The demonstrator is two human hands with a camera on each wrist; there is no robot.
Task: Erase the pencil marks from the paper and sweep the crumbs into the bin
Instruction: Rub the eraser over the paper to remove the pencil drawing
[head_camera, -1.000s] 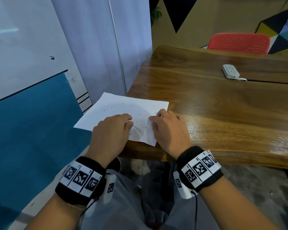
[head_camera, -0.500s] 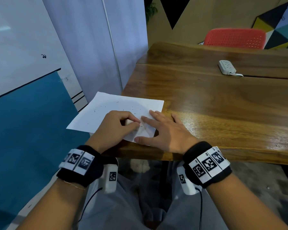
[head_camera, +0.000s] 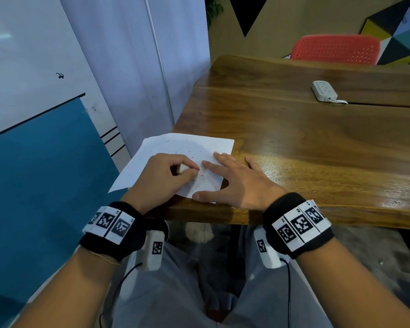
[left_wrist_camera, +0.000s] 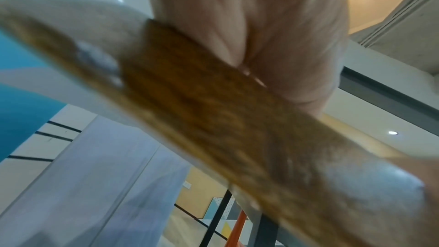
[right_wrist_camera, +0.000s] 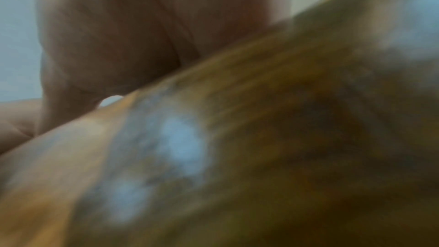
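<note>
A white sheet of paper with small dark crumbs and faint marks lies on the near left corner of the wooden table, its left part hanging past the edge. My left hand pinches a small white eraser against the sheet. My right hand lies flat with spread fingers on the paper's right side, thumb at its near edge. Both wrist views are blurred, showing only the palm heels and the table edge. No bin is in view.
A white power strip with its cord lies far right on the table. A red chair stands behind the table. A blue and white wall and a pale curtain are close on the left. My grey-trousered legs are under the table.
My right hand has spread flat onto the paper from a curled pose. My left hand with the eraser has shifted slightly on the sheet. The head view has tilted a little.
</note>
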